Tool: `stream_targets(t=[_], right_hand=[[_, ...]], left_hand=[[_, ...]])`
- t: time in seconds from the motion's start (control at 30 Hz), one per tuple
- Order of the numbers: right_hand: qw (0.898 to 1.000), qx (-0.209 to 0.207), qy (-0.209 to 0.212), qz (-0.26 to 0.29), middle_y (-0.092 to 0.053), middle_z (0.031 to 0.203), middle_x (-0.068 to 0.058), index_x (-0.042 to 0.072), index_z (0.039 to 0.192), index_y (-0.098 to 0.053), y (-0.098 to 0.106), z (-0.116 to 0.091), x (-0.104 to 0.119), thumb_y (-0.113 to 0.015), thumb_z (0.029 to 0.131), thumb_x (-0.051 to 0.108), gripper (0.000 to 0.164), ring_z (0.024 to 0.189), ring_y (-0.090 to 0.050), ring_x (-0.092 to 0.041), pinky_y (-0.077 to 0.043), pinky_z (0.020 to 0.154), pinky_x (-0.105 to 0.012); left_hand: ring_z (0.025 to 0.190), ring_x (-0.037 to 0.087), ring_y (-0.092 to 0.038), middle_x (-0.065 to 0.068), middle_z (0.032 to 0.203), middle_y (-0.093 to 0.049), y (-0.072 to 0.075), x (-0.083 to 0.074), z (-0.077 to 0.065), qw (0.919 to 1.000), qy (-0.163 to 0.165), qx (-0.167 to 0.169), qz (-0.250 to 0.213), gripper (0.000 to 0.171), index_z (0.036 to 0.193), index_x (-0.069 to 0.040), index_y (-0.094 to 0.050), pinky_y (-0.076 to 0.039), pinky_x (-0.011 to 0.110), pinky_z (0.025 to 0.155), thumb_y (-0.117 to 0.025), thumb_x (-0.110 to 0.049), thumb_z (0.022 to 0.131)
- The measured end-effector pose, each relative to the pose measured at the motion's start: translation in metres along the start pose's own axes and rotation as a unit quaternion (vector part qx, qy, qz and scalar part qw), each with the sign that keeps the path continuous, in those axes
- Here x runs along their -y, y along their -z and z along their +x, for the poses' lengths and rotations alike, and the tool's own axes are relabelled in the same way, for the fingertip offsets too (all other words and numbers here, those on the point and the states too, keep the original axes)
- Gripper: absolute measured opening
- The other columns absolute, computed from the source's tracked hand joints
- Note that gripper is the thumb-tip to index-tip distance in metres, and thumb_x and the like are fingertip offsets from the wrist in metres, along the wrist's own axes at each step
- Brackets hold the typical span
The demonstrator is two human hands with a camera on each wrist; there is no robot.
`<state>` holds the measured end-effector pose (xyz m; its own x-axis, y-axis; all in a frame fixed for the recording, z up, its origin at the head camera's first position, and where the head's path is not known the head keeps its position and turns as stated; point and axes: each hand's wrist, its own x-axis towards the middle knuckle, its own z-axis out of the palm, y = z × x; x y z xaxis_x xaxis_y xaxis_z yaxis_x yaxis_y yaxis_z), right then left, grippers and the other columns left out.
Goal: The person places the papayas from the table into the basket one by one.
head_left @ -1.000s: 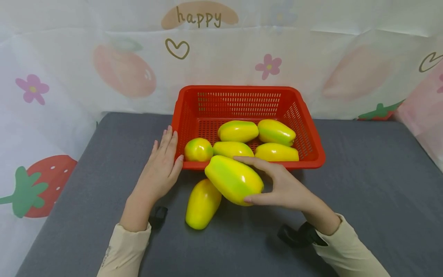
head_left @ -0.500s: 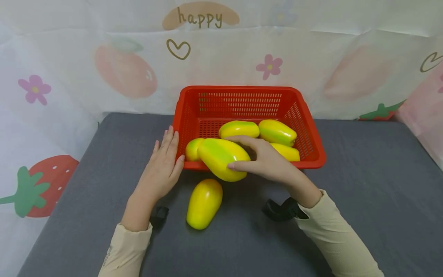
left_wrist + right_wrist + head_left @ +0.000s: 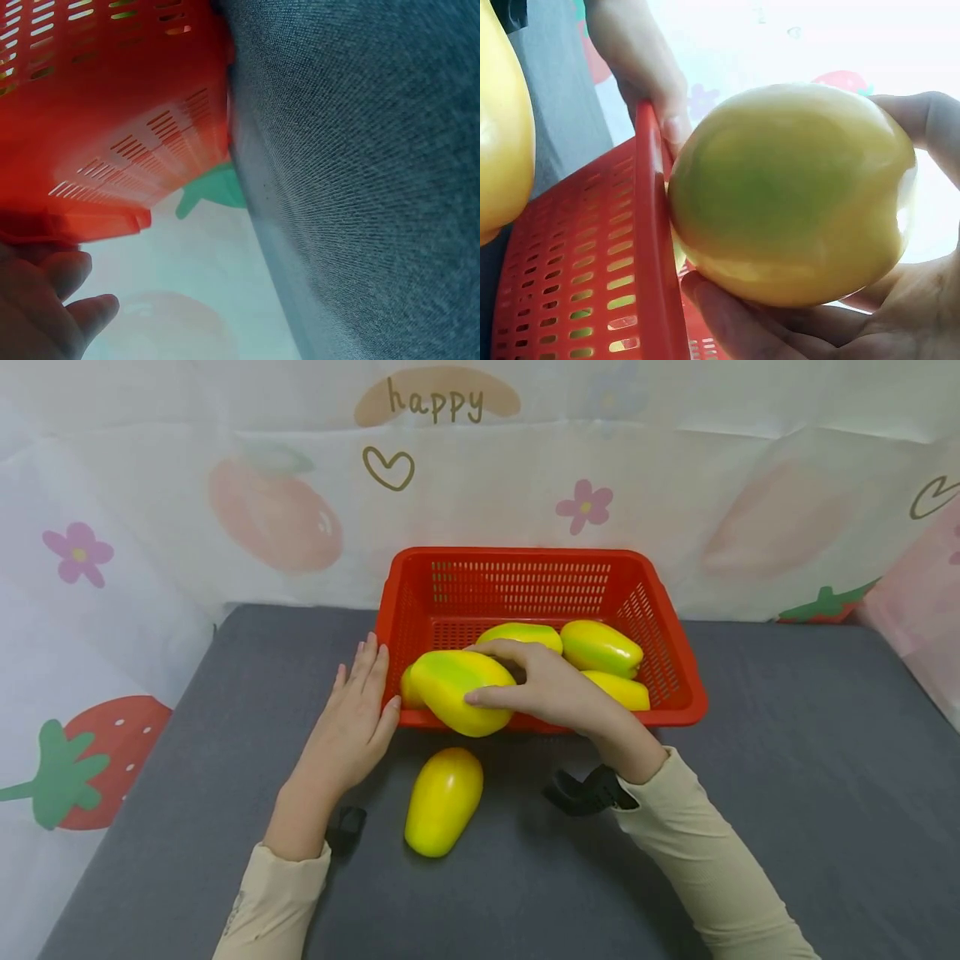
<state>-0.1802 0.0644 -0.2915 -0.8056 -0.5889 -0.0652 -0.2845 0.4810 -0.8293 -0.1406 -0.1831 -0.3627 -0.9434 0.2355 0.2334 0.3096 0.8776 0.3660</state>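
Note:
My right hand (image 3: 558, 689) grips a large yellow-green papaya (image 3: 459, 693), thumb on its near side and fingers on the far side. In the head view it is above the front rim of the red basket (image 3: 671, 717), towards the left. The right wrist view shows the held papaya (image 3: 795, 195) close against the rim. My left hand (image 3: 341, 727) rests at the basket's left front corner with fingers straight along the side. Several papayas lie inside, such as one at the right (image 3: 602, 647); the held one partly hides another at the left.
A loose papaya (image 3: 444, 802) lies on the grey cloth-covered table (image 3: 787, 793) in front of the basket. Behind stands a white printed curtain (image 3: 480, 485). Black wrist mounts (image 3: 588, 792) hang below each forearm.
My right hand has carried the papaya forward and left, from in front of the basket to above its front rim. The left hand stays at the basket's side.

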Motion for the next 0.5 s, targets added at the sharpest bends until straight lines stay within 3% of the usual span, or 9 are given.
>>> stream_targets(t=[0.2, 0.5], right_hand=[[1.000, -0.018, 0.016, 0.019, -0.058, 0.117, -0.001, 0.015, 0.136, -0.049, -0.001, 0.005, -0.002, -0.072, 0.080, 0.034, 0.063, 0.100, -0.053, -0.020, -0.046, 0.087, -0.037], [0.993, -0.110, -0.014, 0.042, -0.054, 0.126, -0.005, 0.012, 0.142, -0.040, 0.003, 0.022, -0.016, -0.073, 0.080, 0.034, 0.073, 0.104, -0.053, -0.022, -0.048, 0.088, -0.037]], left_hand=[[0.143, 0.030, -0.007, 0.017, 0.156, -0.008, -0.001, 0.001, 0.000, 1.0000, 0.006, 0.001, 0.000, 0.065, 0.148, 0.004, -0.017, -0.009, 0.052, 0.113, -0.044, -0.025, 0.097], [0.143, 0.030, -0.008, 0.017, 0.156, -0.009, -0.002, 0.001, 0.001, 1.0000, 0.003, -0.002, -0.002, 0.065, 0.148, 0.004, -0.018, -0.010, 0.052, 0.113, -0.044, -0.025, 0.096]])
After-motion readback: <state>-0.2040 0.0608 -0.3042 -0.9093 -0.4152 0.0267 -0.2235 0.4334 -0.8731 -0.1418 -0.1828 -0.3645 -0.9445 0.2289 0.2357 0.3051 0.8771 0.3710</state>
